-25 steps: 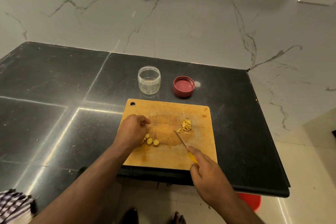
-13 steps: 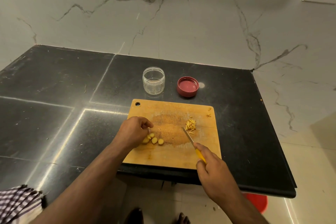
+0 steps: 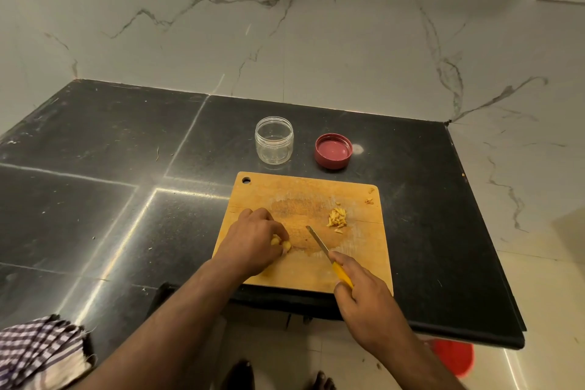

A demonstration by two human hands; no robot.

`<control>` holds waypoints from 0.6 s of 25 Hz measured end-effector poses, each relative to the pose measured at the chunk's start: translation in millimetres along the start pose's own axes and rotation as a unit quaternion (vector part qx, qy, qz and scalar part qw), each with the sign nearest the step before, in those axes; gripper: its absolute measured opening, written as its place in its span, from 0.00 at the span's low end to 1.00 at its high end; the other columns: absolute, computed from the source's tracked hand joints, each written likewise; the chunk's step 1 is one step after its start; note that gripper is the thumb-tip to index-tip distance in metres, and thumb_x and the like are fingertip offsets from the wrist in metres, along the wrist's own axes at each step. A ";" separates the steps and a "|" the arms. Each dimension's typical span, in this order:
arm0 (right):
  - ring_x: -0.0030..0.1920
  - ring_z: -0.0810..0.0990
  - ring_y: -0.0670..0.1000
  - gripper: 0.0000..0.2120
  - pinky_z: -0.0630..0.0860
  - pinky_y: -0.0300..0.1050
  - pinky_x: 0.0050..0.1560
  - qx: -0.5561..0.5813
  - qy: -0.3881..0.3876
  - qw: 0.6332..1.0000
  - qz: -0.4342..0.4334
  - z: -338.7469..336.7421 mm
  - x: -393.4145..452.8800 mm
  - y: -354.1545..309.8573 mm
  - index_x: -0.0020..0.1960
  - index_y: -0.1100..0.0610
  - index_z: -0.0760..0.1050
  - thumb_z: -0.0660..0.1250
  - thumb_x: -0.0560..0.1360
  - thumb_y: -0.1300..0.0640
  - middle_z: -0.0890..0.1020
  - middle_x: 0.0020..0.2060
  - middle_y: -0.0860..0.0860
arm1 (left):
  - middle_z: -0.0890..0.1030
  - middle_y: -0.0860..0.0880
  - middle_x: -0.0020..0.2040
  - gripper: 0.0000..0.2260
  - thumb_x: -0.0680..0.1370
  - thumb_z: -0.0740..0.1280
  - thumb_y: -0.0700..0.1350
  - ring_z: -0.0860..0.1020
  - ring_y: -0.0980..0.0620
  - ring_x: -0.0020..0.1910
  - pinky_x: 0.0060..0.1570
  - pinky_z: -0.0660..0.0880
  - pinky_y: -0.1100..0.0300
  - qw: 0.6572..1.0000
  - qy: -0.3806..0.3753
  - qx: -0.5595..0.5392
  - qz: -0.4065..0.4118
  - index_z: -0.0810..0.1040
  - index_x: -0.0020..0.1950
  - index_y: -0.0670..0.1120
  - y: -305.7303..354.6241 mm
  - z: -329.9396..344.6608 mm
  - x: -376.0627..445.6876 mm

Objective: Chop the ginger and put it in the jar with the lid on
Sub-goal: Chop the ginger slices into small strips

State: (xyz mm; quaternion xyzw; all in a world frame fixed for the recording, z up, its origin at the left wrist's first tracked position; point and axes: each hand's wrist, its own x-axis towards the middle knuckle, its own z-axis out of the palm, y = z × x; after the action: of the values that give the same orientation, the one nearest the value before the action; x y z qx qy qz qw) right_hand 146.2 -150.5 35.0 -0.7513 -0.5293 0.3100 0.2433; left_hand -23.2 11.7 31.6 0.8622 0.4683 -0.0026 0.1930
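Observation:
A wooden cutting board (image 3: 304,272) lies at the front edge of the black counter. My left hand (image 3: 253,241) curls over a few ginger slices (image 3: 281,244) on the board's left side, fingertips gathering them. My right hand (image 3: 364,298) grips a yellow-handled knife (image 3: 319,242), its blade pointing up and left, lifted near the board's middle. A small pile of chopped ginger (image 3: 337,218) sits to the right of the blade. Behind the board stand an empty clear jar (image 3: 274,140) and, to its right, a red lid (image 3: 333,151) lying upside down.
The black stone counter (image 3: 110,199) stretches left and ends at a marble wall behind. A checked cloth (image 3: 38,348) lies at the lower left. A red object (image 3: 456,356) sits on the floor below the counter's right edge. Bare feet show beneath.
My left hand has closed over the ginger slices, which lay spread beside it before. The knife stays in my right hand with little shift relative to the board.

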 end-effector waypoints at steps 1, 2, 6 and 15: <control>0.43 0.73 0.39 0.22 0.67 0.28 0.37 0.000 -0.002 1.000 0.001 -0.4 -0.2 0.9 0.75 0.43 0.62 0.57 0.82 0.55 0.75 0.58 0.42 | 0.73 0.55 0.59 0.11 0.77 0.69 0.55 0.66 0.54 0.55 0.56 0.70 0.57 1.000 -0.001 0.004 0.002 0.81 0.59 0.59 1.0 0.4 0.8; 0.43 0.72 0.39 0.22 0.67 0.28 0.37 0.001 -0.006 1.000 0.000 -0.9 -0.9 1.4 0.74 0.43 0.63 0.57 0.82 0.55 0.75 0.56 0.42 | 0.74 0.56 0.59 0.09 0.77 0.69 0.55 0.67 0.54 0.56 0.55 0.71 0.57 1.000 -0.003 0.004 0.004 0.80 0.57 0.59 1.9 0.3 1.7; 0.40 0.74 0.40 0.21 0.69 0.31 0.37 0.004 -0.021 1.000 0.009 -4.0 -7.4 5.9 0.72 0.41 0.65 0.58 0.81 0.55 0.76 0.51 0.40 | 0.78 0.58 0.51 0.03 0.77 0.70 0.50 0.74 0.54 0.54 0.47 0.72 0.61 0.994 -0.002 -0.106 -0.017 0.78 0.50 0.57 7.1 -3.7 6.9; 0.38 0.76 0.39 0.22 0.71 0.34 0.34 0.041 0.009 0.999 0.031 -6.7 -10.6 6.2 0.73 0.42 0.64 0.58 0.81 0.55 0.76 0.51 0.42 | 0.82 0.52 0.58 0.11 0.80 0.68 0.48 0.78 0.52 0.54 0.51 0.78 0.57 0.987 0.020 -0.154 -0.051 0.80 0.62 0.52 27.4 6.0 36.2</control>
State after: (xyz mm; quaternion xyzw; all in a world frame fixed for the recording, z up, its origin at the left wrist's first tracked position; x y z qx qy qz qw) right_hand 152.4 -162.7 37.4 -0.7592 -0.4908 0.3322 0.2691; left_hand 20.3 25.6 28.4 0.7970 0.5103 0.0771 0.3139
